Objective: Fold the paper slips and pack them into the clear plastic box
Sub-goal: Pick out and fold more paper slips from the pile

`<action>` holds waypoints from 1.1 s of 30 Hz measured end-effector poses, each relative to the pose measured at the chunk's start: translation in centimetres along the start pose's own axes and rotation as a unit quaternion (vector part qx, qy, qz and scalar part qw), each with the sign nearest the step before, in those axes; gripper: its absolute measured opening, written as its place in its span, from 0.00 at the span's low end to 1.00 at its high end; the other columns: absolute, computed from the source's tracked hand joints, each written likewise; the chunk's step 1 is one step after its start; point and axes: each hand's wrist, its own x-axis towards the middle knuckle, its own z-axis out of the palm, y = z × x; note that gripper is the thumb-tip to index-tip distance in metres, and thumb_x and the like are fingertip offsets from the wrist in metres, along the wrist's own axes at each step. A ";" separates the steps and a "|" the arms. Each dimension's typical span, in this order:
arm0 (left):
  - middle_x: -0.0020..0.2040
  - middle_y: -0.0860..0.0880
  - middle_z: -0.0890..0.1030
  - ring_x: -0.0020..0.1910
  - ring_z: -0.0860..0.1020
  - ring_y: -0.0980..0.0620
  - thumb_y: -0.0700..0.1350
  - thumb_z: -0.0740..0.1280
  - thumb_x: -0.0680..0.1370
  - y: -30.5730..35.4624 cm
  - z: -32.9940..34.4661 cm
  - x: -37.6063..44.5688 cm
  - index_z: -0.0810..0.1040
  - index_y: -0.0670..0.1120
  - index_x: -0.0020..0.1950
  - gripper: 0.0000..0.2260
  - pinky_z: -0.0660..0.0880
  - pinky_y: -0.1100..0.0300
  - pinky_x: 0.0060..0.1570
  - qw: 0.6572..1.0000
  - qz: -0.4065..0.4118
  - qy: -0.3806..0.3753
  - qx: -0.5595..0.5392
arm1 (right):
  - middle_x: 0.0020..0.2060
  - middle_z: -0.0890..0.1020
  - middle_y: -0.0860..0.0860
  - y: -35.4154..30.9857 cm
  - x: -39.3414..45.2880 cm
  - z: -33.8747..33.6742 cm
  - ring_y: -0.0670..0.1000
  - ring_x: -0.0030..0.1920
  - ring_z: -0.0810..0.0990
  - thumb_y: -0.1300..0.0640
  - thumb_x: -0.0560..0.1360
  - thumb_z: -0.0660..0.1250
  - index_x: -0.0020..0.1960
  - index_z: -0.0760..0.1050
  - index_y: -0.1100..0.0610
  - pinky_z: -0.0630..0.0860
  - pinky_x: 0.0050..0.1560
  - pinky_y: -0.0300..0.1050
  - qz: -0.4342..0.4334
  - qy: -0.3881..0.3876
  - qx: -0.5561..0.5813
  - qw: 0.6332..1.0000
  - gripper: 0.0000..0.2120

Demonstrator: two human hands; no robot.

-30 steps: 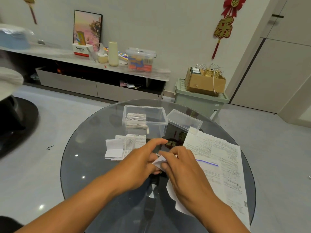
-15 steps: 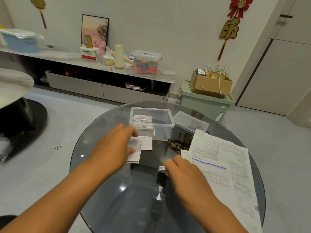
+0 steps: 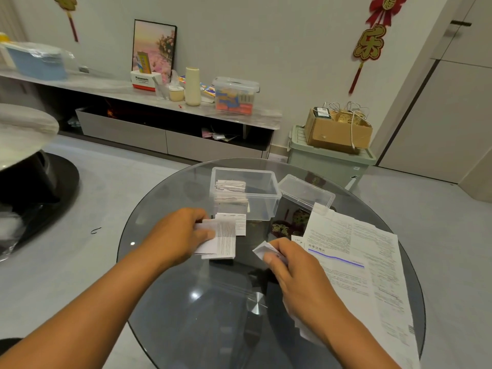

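One round glass table [image 3: 165, 302], one large printed sheet [image 3: 372, 262] at right, one clear plastic box [image 3: 263, 201] holding folded slips [image 3: 230, 191], count unclear, one lid [image 3: 306, 191], left hand [image 3: 175, 235] pinching a slip stack [image 3: 223, 239], right hand [image 3: 300, 275] curled round one folded slip [image 3: 262, 249], mostly hidden.

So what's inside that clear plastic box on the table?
The clear plastic box holds folded paper slips packed at its left end; the right part looks empty. How many slips lie lower in the bundle cannot be counted.
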 end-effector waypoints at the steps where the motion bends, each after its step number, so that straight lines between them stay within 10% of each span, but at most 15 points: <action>1: 0.41 0.53 0.82 0.41 0.79 0.53 0.49 0.70 0.80 0.2 -0.1 -0.1 0.78 0.52 0.45 0.04 0.72 0.59 0.37 0.999 0.001 -0.013 -0.047 | 0.47 0.80 0.39 0.1 0.0 -0.1 0.44 0.48 0.79 0.45 0.84 0.61 0.54 0.74 0.43 0.75 0.49 0.39 0.004 0.005 0.019 1.000 0.05; 5: 0.50 0.53 0.85 0.47 0.81 0.53 0.51 0.69 0.81 1.0 -0.8 -0.4 0.81 0.52 0.55 0.05 0.79 0.58 0.47 0.976 -0.009 -0.090 -0.200 | 0.48 0.81 0.39 0.2 0.3 -0.5 0.40 0.51 0.78 0.45 0.83 0.63 0.53 0.76 0.40 0.73 0.51 0.35 -0.002 0.005 0.055 0.998 0.03; 14: 0.48 0.55 0.87 0.39 0.79 0.65 0.47 0.68 0.81 2.6 0.1 -1.6 0.82 0.52 0.55 0.05 0.72 0.69 0.39 0.963 0.039 -0.209 -0.164 | 0.69 0.69 0.27 -0.6 0.3 -0.7 0.33 0.67 0.69 0.43 0.77 0.69 0.53 0.83 0.41 0.73 0.63 0.35 -0.069 -0.004 0.116 0.991 0.08; 25: 0.49 0.50 0.87 0.49 0.85 0.52 0.43 0.71 0.79 3.4 -0.2 -2.6 0.81 0.51 0.61 0.11 0.80 0.58 0.52 0.934 0.084 -0.282 -0.202 | 0.43 0.88 0.48 -0.9 0.2 -1.4 0.49 0.48 0.87 0.53 0.75 0.76 0.45 0.83 0.56 0.82 0.59 0.54 0.107 0.004 0.321 0.941 0.06; 33: 0.44 0.42 0.87 0.36 0.83 0.54 0.38 0.64 0.83 2.7 0.6 -2.1 0.80 0.40 0.58 0.07 0.83 0.62 0.43 0.931 -0.047 -0.196 -0.305 | 0.41 0.88 0.48 -0.9 0.4 -2.2 0.45 0.44 0.87 0.54 0.73 0.76 0.43 0.80 0.58 0.79 0.43 0.38 0.101 0.056 0.350 0.930 0.08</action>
